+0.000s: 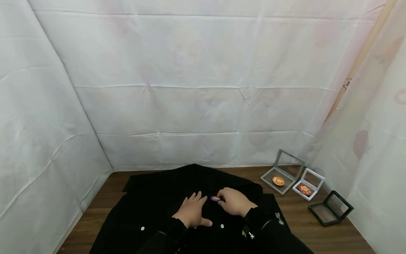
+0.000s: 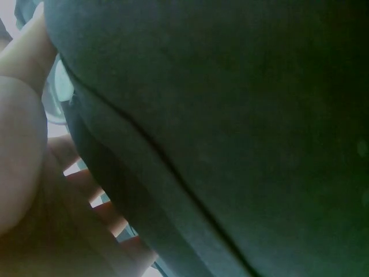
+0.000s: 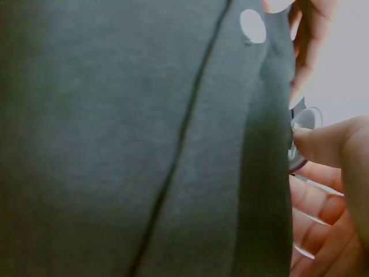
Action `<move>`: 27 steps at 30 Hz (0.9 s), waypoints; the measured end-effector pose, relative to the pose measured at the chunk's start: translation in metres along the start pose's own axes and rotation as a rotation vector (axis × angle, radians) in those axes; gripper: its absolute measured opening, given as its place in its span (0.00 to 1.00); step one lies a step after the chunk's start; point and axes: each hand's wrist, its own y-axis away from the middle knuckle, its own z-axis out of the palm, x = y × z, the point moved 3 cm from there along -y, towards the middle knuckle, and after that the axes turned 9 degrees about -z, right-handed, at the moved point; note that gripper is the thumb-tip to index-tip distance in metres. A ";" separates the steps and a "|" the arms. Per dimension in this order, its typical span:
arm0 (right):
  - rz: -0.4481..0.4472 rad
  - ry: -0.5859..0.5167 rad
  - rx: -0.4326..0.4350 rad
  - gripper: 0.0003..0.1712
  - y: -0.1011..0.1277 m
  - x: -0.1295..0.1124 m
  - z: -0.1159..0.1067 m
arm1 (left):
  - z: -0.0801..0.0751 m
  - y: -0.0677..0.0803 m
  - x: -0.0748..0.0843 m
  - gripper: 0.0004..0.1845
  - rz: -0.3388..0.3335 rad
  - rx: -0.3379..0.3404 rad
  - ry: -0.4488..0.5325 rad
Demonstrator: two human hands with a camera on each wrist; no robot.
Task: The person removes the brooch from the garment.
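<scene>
A black jacket (image 1: 177,190) lies spread on a wooden table (image 1: 317,233). The left hand (image 1: 191,211) rests flat on it, fingers straight and spread. Just beside it, the right hand (image 1: 234,201) pinches a small round badge (image 1: 215,199) (orange and purple) against the cloth, fingers curled around it. Three open display cases (image 1: 282,173) sit well apart at the right; two hold orange badges.

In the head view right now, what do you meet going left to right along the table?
Black jacket → left hand → badge → right hand → grey case → white case → black case.
</scene>
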 end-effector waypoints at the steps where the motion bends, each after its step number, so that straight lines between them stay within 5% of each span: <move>1: 0.005 -0.017 0.006 0.06 -0.001 0.000 -0.001 | 0.000 0.000 0.000 0.51 0.000 0.003 0.000; 11: 0.094 -0.164 0.058 0.07 -0.010 0.018 0.001 | 0.001 0.004 0.002 0.51 -0.006 0.030 0.010; 21: 0.176 -0.257 0.105 0.19 -0.015 0.020 0.000 | 0.000 0.005 0.004 0.51 0.005 0.068 -0.018; 27: 0.220 -0.225 0.102 0.21 -0.020 0.021 0.003 | 0.000 0.000 0.002 0.51 0.029 0.071 -0.051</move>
